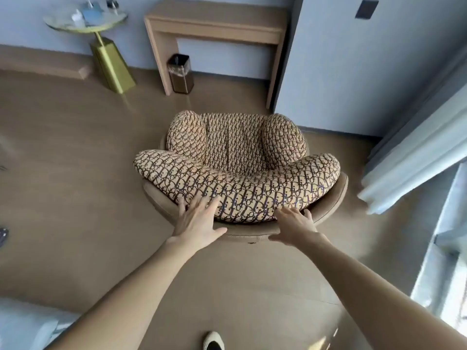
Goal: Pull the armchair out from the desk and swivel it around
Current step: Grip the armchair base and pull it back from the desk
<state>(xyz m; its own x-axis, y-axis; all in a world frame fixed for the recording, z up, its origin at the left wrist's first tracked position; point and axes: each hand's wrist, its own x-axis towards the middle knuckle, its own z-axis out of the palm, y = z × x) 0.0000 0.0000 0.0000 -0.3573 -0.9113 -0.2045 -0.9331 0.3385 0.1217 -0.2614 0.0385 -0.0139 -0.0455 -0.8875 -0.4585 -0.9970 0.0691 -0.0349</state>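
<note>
The wooden desk (217, 24) stands against the far wall, with a small waste bin (180, 73) under it; the patterned armchair (237, 165) sits well clear of it on the open floor, its seat facing the desk and its curved backrest toward the person; the pulling-out looks done, the swivel not. The left hand (199, 221) lies on the back rim with fingers spread apart; the right hand (294, 226) rests beside it, fingers loosely apart, neither clamped. To turn it well, curl both hands over the rim, widen them, and push one side while drawing the other.
</note>
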